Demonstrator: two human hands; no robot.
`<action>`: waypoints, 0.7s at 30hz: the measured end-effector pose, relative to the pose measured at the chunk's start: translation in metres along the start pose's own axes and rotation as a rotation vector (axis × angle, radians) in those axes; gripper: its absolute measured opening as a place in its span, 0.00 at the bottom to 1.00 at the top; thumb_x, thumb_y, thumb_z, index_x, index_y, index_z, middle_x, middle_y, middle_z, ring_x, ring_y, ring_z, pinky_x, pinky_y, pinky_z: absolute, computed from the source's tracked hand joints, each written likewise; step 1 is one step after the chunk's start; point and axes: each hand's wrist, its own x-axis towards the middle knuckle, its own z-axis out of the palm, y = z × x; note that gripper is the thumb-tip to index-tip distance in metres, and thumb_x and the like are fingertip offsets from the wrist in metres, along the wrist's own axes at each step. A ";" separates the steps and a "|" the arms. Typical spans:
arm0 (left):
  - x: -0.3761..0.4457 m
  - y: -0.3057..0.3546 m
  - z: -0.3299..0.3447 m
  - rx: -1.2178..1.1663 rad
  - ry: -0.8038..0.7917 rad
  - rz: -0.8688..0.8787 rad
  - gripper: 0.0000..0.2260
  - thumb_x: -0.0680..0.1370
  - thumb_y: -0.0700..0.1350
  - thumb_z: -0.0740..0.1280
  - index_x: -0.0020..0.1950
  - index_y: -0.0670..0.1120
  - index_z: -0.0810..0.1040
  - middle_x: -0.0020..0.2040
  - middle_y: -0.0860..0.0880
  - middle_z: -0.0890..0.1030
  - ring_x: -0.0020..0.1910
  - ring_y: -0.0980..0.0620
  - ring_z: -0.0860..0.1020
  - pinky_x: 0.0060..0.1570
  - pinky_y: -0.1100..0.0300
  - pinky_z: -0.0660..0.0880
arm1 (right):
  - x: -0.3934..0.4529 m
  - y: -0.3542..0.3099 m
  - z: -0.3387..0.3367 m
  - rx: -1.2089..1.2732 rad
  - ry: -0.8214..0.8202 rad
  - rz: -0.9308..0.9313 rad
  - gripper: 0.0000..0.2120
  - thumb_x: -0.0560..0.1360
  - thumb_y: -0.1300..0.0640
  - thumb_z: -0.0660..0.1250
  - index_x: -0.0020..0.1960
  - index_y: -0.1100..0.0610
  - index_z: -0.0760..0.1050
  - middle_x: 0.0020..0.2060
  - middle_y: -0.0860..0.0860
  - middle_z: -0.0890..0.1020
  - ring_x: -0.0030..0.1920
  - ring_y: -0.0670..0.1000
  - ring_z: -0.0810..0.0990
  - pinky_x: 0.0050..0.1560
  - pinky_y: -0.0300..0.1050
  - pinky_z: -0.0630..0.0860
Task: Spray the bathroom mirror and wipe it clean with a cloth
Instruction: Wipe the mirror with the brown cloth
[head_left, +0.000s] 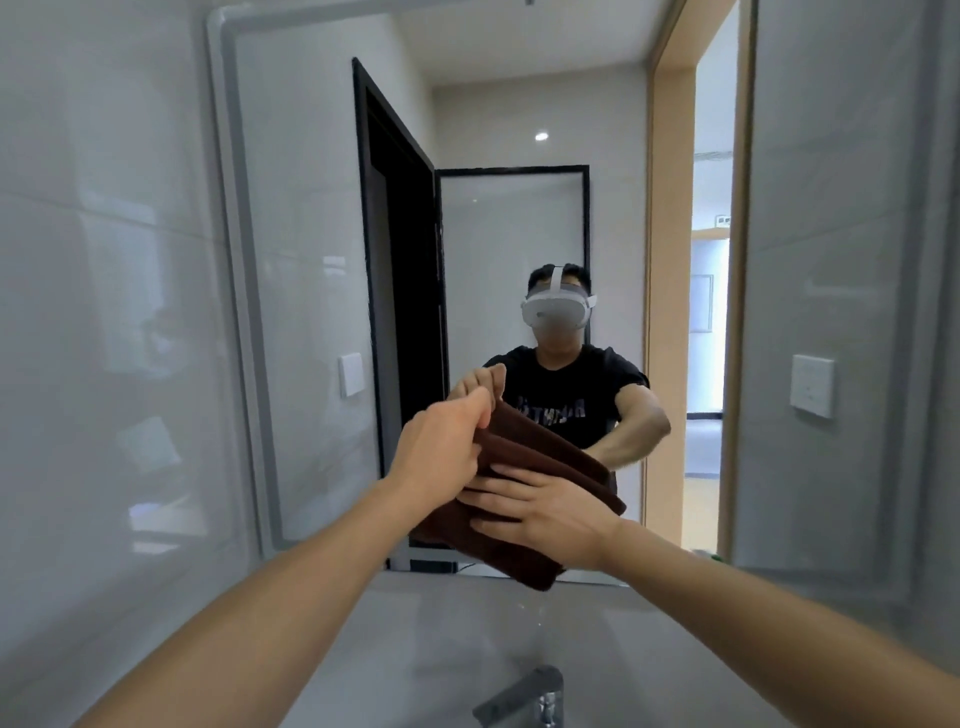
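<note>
A dark brown folded cloth (540, 457) is held in front of the lower part of the bathroom mirror (311, 260). My left hand (441, 452) grips the cloth's upper left edge with curled fingers. Lying flat against the cloth's near side, my right hand (545, 514) has its fingers straight and spread. The mirror reflects me holding the cloth, a black-framed door and a doorway. No spray bottle is in view.
A chrome faucet (530, 699) stands at the bottom centre over a grey counter (441, 649). Glossy grey wall tiles (104, 312) flank the mirror. A white wall switch (812, 385) is on the right wall.
</note>
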 end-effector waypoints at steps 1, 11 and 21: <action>0.001 0.004 -0.005 -0.007 0.006 0.003 0.13 0.73 0.38 0.70 0.52 0.53 0.72 0.45 0.53 0.80 0.44 0.48 0.80 0.44 0.51 0.77 | -0.002 -0.003 -0.007 0.029 0.026 0.010 0.18 0.82 0.56 0.57 0.70 0.51 0.74 0.77 0.52 0.67 0.80 0.53 0.57 0.81 0.52 0.45; -0.022 -0.001 -0.076 0.012 -0.012 -0.092 0.08 0.73 0.37 0.72 0.49 0.49 0.85 0.43 0.54 0.81 0.45 0.54 0.76 0.50 0.62 0.69 | -0.011 -0.034 -0.070 0.547 0.413 0.705 0.42 0.68 0.46 0.77 0.78 0.52 0.64 0.75 0.56 0.67 0.76 0.55 0.65 0.74 0.55 0.65; -0.106 -0.051 -0.120 -0.040 -0.087 -0.337 0.06 0.74 0.36 0.72 0.47 0.47 0.82 0.43 0.50 0.81 0.45 0.48 0.80 0.47 0.59 0.73 | 0.042 -0.057 -0.083 1.254 0.030 0.898 0.04 0.74 0.60 0.74 0.46 0.60 0.81 0.41 0.58 0.84 0.40 0.55 0.86 0.42 0.55 0.84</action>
